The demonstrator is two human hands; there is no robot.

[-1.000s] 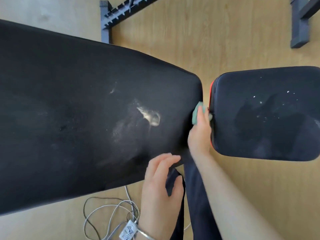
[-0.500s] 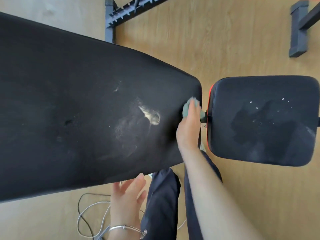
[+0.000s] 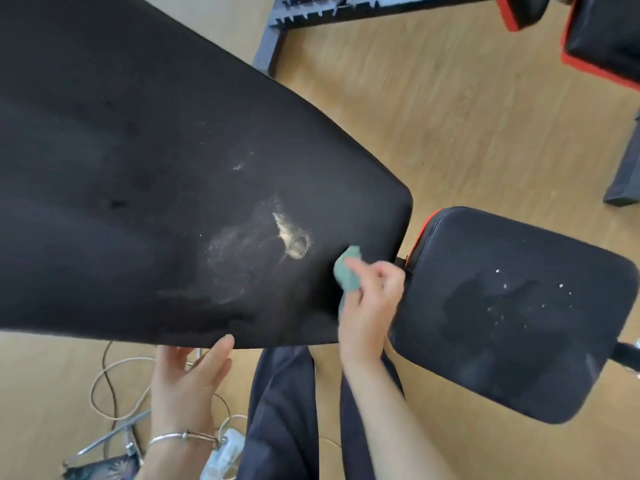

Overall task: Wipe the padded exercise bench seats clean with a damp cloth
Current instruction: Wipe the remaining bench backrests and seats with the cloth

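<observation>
The long black back pad [image 3: 138, 168] is now slanting across the view, where half a second ago it was lying more level, and the smaller seat pad [image 3: 502, 323] is sitting lower and to the right of the right grip [image 3: 367, 306]. A second black pad with red trim [image 3: 606, 39] is coming into view at the top right corner. The right grip is moving off the back pad's end edge, where it was before, and onto its top face. The left grip [image 3: 187, 372], earlier hanging clear below the pad, is now reaching up with straight, relaxed fingers, holding nothing, its fingertips meeting the pad's near edge.

The right grip is clenching a crumpled teal cloth [image 3: 348, 273], fingers curled over it. The cloth is bulging out past the fingertips and pressing on the back pad. A pale dusty smear [image 3: 291, 237] is lying on the pad just beyond the cloth, up and to the left of the right grip. White specks [image 3: 498, 271] are dotting the seat pad to the right of the right grip.

A light wooden floor [image 3: 467, 116] is showing under everything. A black toothed frame rail [image 3: 311, 15] is running along the top. The person's dark trousers [image 3: 284, 410] are filling the space between the two wrists, pale cables [image 3: 110, 386] are looping on the floor left of the left grip, and a thin silver bracelet [image 3: 180, 436] is circling that wrist.
</observation>
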